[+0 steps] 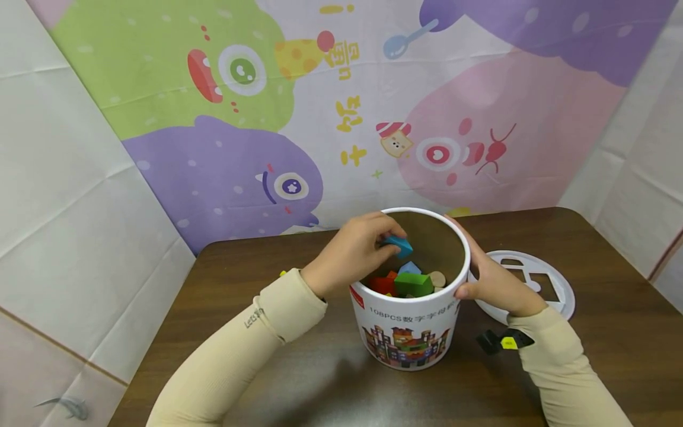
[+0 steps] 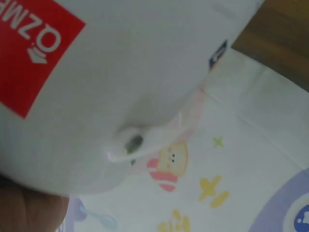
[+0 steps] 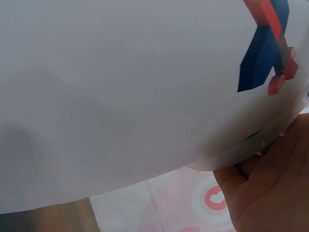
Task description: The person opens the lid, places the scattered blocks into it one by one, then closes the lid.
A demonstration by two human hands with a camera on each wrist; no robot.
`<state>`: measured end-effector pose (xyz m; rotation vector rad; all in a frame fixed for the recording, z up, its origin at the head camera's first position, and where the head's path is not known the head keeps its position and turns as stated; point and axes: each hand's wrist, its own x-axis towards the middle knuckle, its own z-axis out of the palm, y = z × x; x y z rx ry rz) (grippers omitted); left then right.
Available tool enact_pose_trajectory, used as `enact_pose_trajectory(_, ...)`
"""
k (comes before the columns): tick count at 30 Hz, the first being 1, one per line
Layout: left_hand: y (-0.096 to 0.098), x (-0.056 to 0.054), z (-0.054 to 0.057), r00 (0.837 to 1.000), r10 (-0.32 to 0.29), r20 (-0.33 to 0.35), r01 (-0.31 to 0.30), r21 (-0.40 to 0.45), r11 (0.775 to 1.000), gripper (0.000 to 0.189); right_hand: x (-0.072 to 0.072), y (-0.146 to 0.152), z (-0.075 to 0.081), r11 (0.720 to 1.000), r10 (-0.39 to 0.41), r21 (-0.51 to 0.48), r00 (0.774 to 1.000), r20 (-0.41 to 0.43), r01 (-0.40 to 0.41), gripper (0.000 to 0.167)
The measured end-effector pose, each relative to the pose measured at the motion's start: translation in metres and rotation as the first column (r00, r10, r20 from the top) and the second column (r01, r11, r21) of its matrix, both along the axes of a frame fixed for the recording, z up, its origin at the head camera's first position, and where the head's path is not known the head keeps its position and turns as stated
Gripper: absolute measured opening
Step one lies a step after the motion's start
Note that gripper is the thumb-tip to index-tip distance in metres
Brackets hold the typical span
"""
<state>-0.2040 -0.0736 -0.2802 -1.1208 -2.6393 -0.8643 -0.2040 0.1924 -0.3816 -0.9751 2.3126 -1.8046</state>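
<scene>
A white bucket (image 1: 408, 332) with printed block pictures stands upright on the table. My left hand (image 1: 363, 243) reaches over its rim and pinches a blue block (image 1: 400, 245) inside the opening. Below that lie a green block (image 1: 414, 284), a red block (image 1: 382, 285), a light blue block (image 1: 409, 268) and round wooden pieces (image 1: 437, 279). My right hand (image 1: 493, 279) grips the bucket's right rim, thumb on the outer wall. In the right wrist view, the right hand (image 3: 275, 183) is against the bucket (image 3: 120, 106). The left wrist view mostly shows bucket wall (image 2: 111, 87).
Behind my right hand a white lid (image 1: 565, 290) with cut-out shapes lies on the brown table (image 1: 240, 332). A black and yellow device (image 1: 504, 342) sits at the right wrist. A cartoon-printed cloth (image 1: 347, 190) hangs behind the table.
</scene>
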Motion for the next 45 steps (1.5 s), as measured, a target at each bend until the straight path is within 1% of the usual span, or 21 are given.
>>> enact_pose_trajectory(4,0.01,-0.005,0.004,1.0,-0.018,0.022,0.019,-0.084,0.996,0.016,0.0,0.0,0.0,1.0,0.006,0.0,1.0,0.008,-0.006,0.105)
enact_pose_trajectory(7,0.015,-0.008,0.006,0.998,-0.019,0.055,0.027,-0.14,0.99,0.016,0.0,-0.001,0.0,1.0,0.012,-0.002,1.0,0.01,-0.012,0.105)
enact_pose_trajectory(11,0.021,-0.013,0.008,0.997,-0.019,0.074,0.035,-0.226,0.974,0.015,0.001,-0.002,0.0,1.0,0.008,0.002,1.0,0.013,-0.008,0.104)
enact_pose_trajectory(13,0.023,-0.015,0.008,0.997,-0.024,0.073,0.042,-0.258,0.965,0.014,0.002,-0.002,0.001,1.0,0.005,0.006,1.0,0.016,-0.005,0.104)
enact_pose_trajectory(15,0.024,-0.016,0.008,0.997,-0.031,0.066,0.049,-0.28,0.959,0.014,0.002,-0.003,0.001,1.0,0.004,0.006,1.0,0.017,-0.004,0.104)
enact_pose_trajectory(19,0.024,-0.017,0.006,0.997,-0.036,0.069,0.054,-0.279,0.959,0.019,0.001,-0.003,0.0,1.0,0.015,-0.004,1.0,0.015,-0.015,0.106)
enact_pose_trajectory(22,0.022,-0.017,0.006,0.995,-0.046,0.093,0.068,-0.248,0.966,0.023,0.001,-0.002,0.0,1.0,0.022,-0.013,1.0,0.013,-0.022,0.108)
enact_pose_trajectory(25,0.02,-0.015,0.005,0.991,-0.056,0.118,0.08,-0.208,0.975,0.022,0.0,-0.001,0.0,1.0,0.026,-0.014,1.0,0.009,-0.025,0.108)
enact_pose_trajectory(29,0.014,-0.013,0.003,0.989,-0.057,0.135,0.074,-0.13,0.989,0.019,0.001,-0.001,0.001,1.0,0.025,-0.011,1.0,0.009,-0.025,0.109)
enact_pose_trajectory(32,0.008,-0.01,0.003,0.991,-0.05,0.121,0.057,-0.058,0.997,0.017,0.001,-0.001,0.001,1.0,0.025,-0.015,1.0,0.013,-0.024,0.109)
enact_pose_trajectory(35,0.001,-0.004,0.003,0.995,-0.032,0.097,0.03,0.025,0.999,0.015,0.001,-0.001,0.001,1.0,0.022,-0.02,1.0,0.015,-0.022,0.107)
enact_pose_trajectory(37,-0.006,-0.001,0.002,0.997,-0.016,0.073,0.01,0.089,0.996,0.015,0.001,-0.002,0.001,0.999,0.023,-0.024,1.0,0.014,-0.023,0.107)
enact_pose_trajectory(39,-0.014,0.003,-0.001,0.999,0.005,0.044,-0.012,0.162,0.987,0.016,0.0,-0.001,0.001,1.0,0.019,-0.023,1.0,0.012,-0.018,0.107)
enact_pose_trajectory(42,-0.029,0.007,-0.006,0.998,0.053,-0.025,-0.044,0.269,0.962,0.018,0.0,-0.001,0.001,1.0,0.018,-0.022,1.0,0.014,-0.018,0.107)
enact_pose_trajectory(45,-0.048,0.01,-0.011,0.991,0.117,-0.067,-0.089,0.331,0.94,0.023,-0.001,0.0,0.001,1.0,0.015,-0.026,1.0,0.02,-0.014,0.107)
